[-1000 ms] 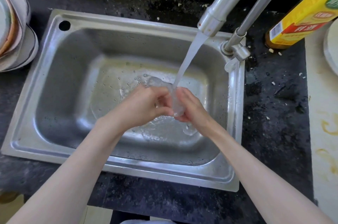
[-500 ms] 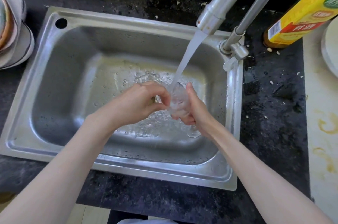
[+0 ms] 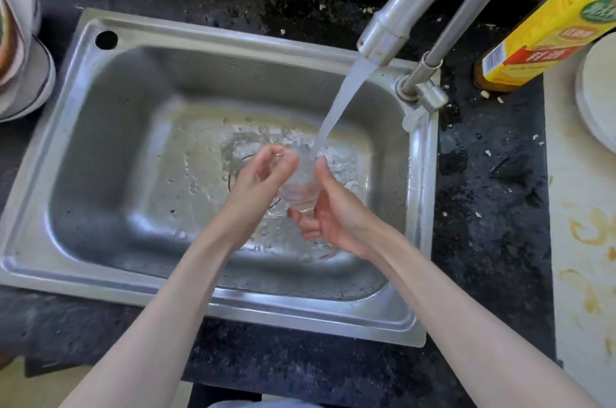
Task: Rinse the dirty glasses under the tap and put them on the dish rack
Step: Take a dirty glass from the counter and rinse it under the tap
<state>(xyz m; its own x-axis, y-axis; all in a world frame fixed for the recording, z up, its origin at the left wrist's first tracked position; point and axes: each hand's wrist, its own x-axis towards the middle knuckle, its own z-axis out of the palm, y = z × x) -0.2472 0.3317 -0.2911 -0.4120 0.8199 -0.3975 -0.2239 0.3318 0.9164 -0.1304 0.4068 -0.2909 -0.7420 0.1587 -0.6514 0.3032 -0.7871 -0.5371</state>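
We hold a clear glass (image 3: 300,187) upright, mouth under the tap (image 3: 386,37) stream. Our left hand (image 3: 263,174) pinches its rim; right hand (image 3: 333,214) fingers curl round its blurred base.

We've tipped the glass (image 3: 300,184) upright so the stream runs into its mouth; our left hand (image 3: 263,174) moved up to the rim.

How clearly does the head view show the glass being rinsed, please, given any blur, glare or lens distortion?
Head view: the clear glass nearly vanishes against running water and the shiny sink; left hand and right hand are fairly sharp; frame edges smear, and the wide lens bows the sink rim.
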